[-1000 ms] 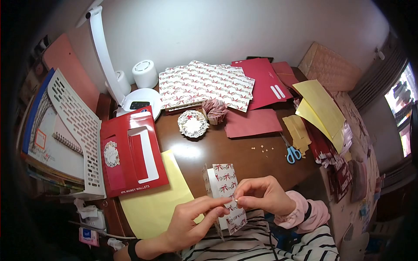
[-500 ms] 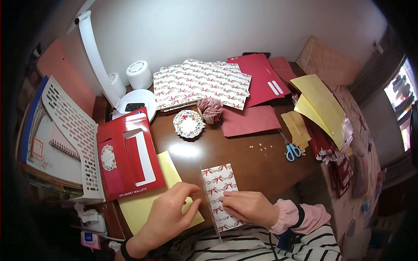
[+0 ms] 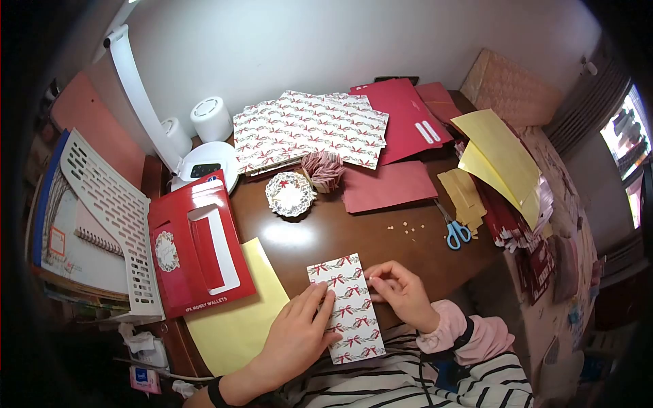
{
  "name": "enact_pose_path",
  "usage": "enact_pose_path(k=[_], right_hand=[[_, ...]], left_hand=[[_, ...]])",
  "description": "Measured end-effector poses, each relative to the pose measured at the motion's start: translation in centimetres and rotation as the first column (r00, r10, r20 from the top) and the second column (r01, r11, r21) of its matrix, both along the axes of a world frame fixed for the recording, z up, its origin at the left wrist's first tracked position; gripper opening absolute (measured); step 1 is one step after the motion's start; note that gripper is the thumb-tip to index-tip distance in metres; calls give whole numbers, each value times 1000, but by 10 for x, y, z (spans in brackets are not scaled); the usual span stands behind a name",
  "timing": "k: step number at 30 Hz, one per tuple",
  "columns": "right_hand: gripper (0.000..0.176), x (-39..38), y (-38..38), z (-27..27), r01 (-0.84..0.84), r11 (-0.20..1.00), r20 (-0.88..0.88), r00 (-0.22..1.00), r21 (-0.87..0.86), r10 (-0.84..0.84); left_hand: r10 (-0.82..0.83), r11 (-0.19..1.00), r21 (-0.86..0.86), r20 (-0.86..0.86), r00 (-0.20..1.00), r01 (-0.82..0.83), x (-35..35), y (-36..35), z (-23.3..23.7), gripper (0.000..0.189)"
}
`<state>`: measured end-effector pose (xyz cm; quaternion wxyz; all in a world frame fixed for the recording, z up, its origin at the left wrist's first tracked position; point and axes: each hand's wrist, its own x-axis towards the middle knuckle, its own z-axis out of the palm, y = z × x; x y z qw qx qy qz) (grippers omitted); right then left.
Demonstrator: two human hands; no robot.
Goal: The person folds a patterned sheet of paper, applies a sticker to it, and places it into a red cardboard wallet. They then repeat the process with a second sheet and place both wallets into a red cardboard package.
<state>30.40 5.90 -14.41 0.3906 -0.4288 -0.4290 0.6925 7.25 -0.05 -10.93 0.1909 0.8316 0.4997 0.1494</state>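
While the left hand (image 3: 292,336) steadies the patterned card (image 3: 355,319) beneath loosely spread fingers, the right hand (image 3: 408,299) curls its fingertips beside the far edge, pinch unclear; aligning that edge seems underway, calling for light, even pressure.

Here's the head camera, looking forward and down across the desk (image 3: 354,234): the left hand (image 3: 298,332) and right hand (image 3: 403,294) loom close in the lower part. The wide, dark-cornered view reaches back to the wall (image 3: 299,54).
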Motion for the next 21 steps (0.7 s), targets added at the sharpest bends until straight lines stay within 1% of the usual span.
enact_pose_path(k=[1,2,3,4,5,6,7,8,10,11,12,13,14,15,16,17,19,20,21], right_hand=[[10,3,3,-4,1,1000,-1,1000,-3,-1],[10,7,7,-7,11,988,54,998,156,-20],[10,9,11,-6,10,949,106,993,315,-46],[8,9,11,-3,52,946,120,988,319,-95],[8,8,10,3,48,948,123,988,316,-91],[8,8,8,12,-59,886,317,943,460,-102],[8,7,6,21,-192,801,494,858,567,-144],[10,4,4,27,-216,756,489,858,618,-155],[13,1,1,28,-322,689,535,837,650,-114],[14,0,1,28,-385,641,567,818,664,-96],[19,-2,0,25,-455,585,616,781,671,-99],[19,-2,0,24,-465,584,622,778,665,-87],[21,-2,-1,24,-539,529,683,722,655,-110],[24,-2,-2,24,-611,471,737,662,636,-136],[27,-4,-3,24,-628,434,744,647,646,-170],[27,-5,-4,24,-640,431,751,642,636,-157],[29,-8,-7,26,-670,405,777,591,623,-218],[29,-9,-8,26,-679,403,784,585,614,-209],[30,-9,-9,26,-691,391,792,567,608,-228]], left_hand=[[-5,999,41,-69,998,8,1,-1,-1,73],[-5,999,37,-69,998,8,2,-1,0,73],[-8,998,56,-120,993,15,2,-1,1,73],[-9,997,72,-169,986,21,3,-1,2,74],[-6,998,68,-166,986,18,3,-2,1,74],[-3,997,73,-164,986,15,3,-2,0,74],[0,997,77,-161,987,13,3,-2,-1,74],[3,997,74,-157,988,9,5,-3,-1,74],[-28,999,42,-101,995,33,10,-7,2,73],[-63,995,75,-124,990,73,11,-10,1,75],[-77,995,62,-119,990,84,13,-12,1,75],[-88,994,48,-113,990,94,15,-15,2,76],[-76,996,42,-105,992,81,15,-16,3,76],[-88,996,1,-78,993,89,15,-15,5,74],[-99,994,-40,-49,994,98,14,-14,5,72],[-87,995,-46,-39,995,85,13,-13,3,72],[-115,992,-43,37,993,116,9,-9,-2,61],[-107,993,-48,47,993,109,6,-7,-3,61],[-133,991,7,13,991,133,3,-6,-4,57]])
